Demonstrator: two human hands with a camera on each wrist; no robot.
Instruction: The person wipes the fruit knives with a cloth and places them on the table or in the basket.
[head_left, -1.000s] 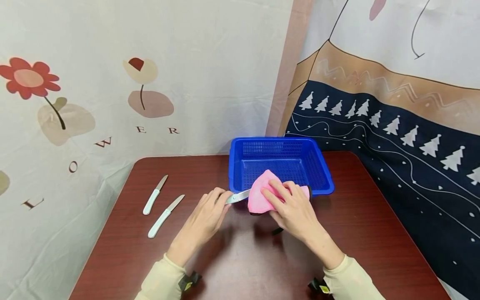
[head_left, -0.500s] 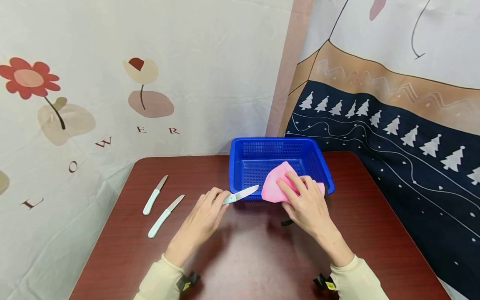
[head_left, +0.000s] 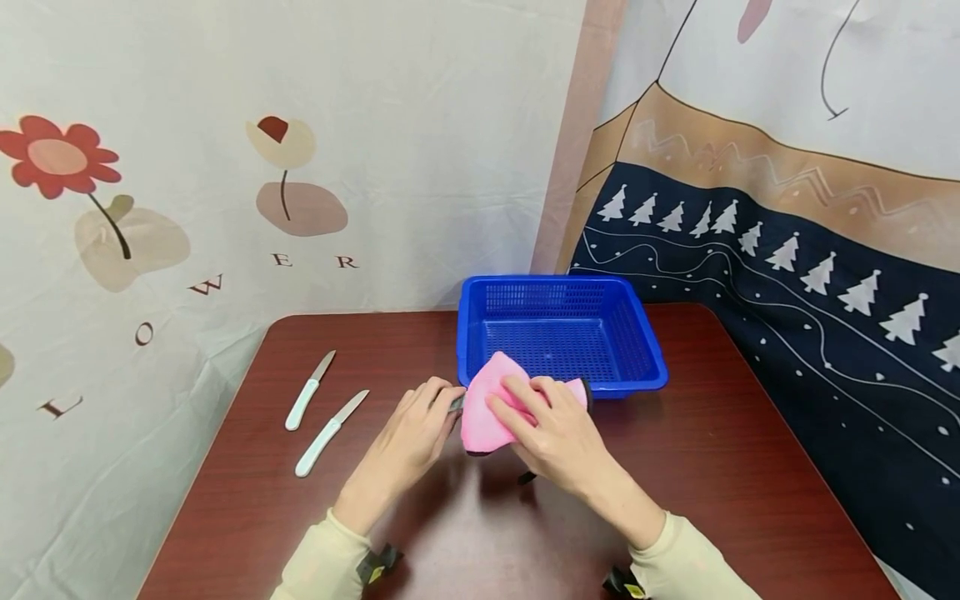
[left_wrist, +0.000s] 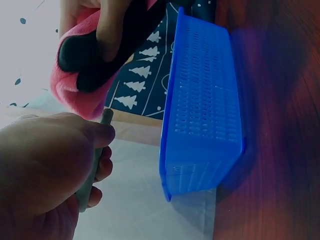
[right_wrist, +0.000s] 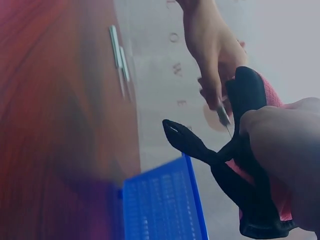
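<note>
A knife [left_wrist: 87,190] with a pale green handle is held above the tabletop [head_left: 720,467], its blade hidden in the head view by a folded pink cloth [head_left: 482,417] with black edging and a black loop.

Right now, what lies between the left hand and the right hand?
In the head view, the pink cloth, which the right hand grips, and a bit of the knife that the left hand holds.

Pink cloth [head_left: 482,417] in right fingers [head_left: 528,399], near blue basket [head_left: 626,388].
</note>
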